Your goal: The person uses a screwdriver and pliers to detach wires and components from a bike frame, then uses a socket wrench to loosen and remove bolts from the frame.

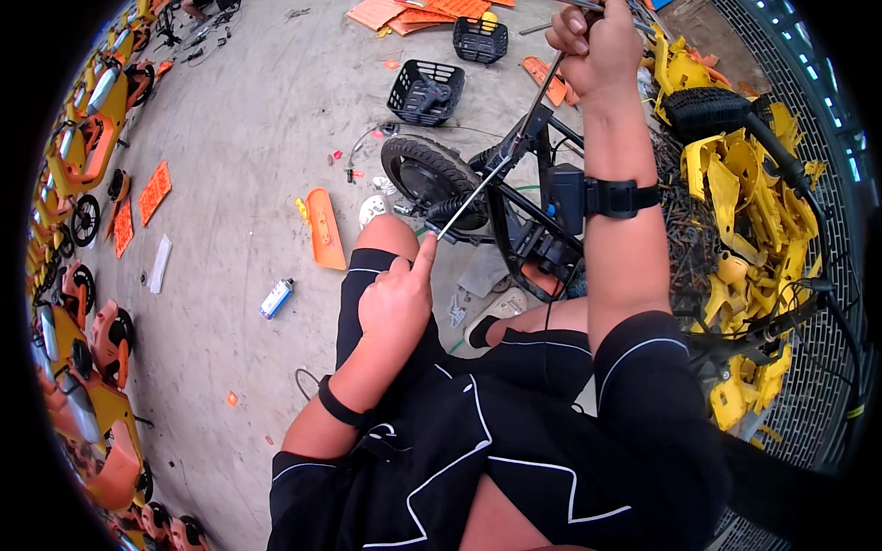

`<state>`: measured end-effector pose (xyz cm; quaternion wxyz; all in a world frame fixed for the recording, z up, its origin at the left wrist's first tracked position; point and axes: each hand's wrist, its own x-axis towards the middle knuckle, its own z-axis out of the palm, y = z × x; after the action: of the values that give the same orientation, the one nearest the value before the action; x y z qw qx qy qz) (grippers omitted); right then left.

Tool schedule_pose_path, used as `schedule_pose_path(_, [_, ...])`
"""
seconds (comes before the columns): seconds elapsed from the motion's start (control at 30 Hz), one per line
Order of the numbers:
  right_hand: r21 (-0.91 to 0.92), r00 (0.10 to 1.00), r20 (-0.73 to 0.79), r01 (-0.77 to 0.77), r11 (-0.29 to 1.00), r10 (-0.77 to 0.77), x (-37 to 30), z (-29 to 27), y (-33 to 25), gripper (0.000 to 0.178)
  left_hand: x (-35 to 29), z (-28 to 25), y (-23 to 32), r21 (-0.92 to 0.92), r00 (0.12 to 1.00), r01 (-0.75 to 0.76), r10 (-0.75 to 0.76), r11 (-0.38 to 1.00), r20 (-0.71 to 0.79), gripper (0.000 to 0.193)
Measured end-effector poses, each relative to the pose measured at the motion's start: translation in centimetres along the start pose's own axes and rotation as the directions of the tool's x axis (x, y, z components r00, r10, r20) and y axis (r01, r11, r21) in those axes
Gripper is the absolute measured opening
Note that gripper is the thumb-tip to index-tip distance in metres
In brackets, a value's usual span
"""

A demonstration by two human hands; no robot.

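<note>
Left hand (397, 298) over left knee, fist loosely curled, index finger extended, tip touching lower end of rod (496, 165); holds nothing. Rod thin, metal, likely stiff, light, slick; runs slantwise from near wheel (430, 174) up to right hand (595, 41). Right hand raised, fingers wrapped tight around rod's upper end; best grip there, tip steadied by finger. Black frame (524, 230) beneath, likely heavy, rigid. Floor (248, 138) bare grey concrete, littered. Beyond: black baskets (424, 92), orange panels (413, 14); yellow plastic parts (744, 211) piled right; orange-yellow toy vehicles (87, 129) lined left.
</note>
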<state>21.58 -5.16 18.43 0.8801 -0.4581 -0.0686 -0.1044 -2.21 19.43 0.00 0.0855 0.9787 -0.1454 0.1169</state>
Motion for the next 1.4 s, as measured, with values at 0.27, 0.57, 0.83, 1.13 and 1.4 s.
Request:
schedule_pose_path(0.27, [-0.039,0.976,-0.200,0.082,0.996,-0.088,0.8,-0.8,0.5,0.039,0.1,-0.9,0.0,-0.019,0.999,-0.038,0.037,0.999,-0.039,0.059])
schedule_pose_path(0.57, [-0.999,0.104,0.018,0.039,-0.014,-0.994,0.7,1.5,0.2,0.057,0.0,-1.1,-0.4,-0.033,0.998,-0.050,0.049,0.998,-0.051,0.053])
schedule_pose_path(0.83, [-0.811,0.524,0.580,0.437,-0.388,-0.623,-0.3,0.3,-2.6,0.012,-0.3,-1.4,-0.4,-0.075,0.999,-0.012,0.015,0.997,0.041,0.049])
schedule_pose_path(1.13, [-0.759,0.433,0.646,0.450,-0.471,-0.628,-2.0,1.8,-1.7,0.019,0.2,-2.2,0.1,-0.082,0.999,-0.046,0.044,0.996,-0.016,0.044])
schedule_pose_path(1.4, [-0.781,0.353,0.569,0.514,-0.354,-0.743,-0.1,0.8,0.9,0.022,0.2,-0.7,-0.7,-0.052,0.998,-0.063,0.061,0.997,-0.024,0.048])
